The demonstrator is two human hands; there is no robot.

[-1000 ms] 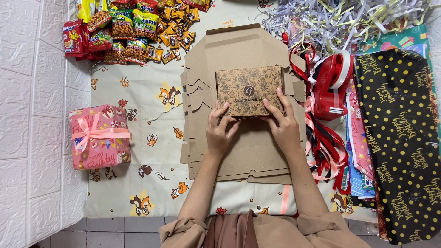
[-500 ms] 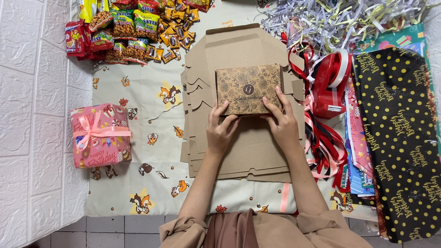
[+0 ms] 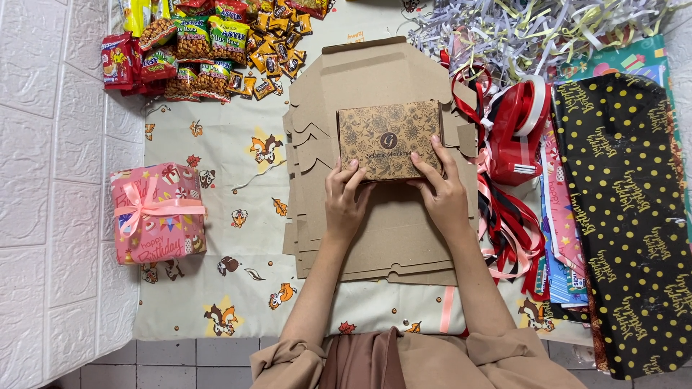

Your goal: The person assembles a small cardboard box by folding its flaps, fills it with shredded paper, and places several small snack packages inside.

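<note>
Both hands, the left hand (image 3: 346, 205) and the right hand (image 3: 443, 198), press with flat, half-open fingers on the near edge of a small printed kraft box (image 3: 389, 139). The box lies on a stack of flat cardboard blanks (image 3: 382, 238). I judge it is being steadied there; lifting it needs a real grasp.

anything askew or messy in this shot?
Mostly tidy. The small box sits square on the flat cardboard stack, both hands on its near edge. The stack's sheets are fanned slightly, left edges stepped. The ribbons lie tangled over the stack's right side, and shredded paper is strewn loose up top.
</note>
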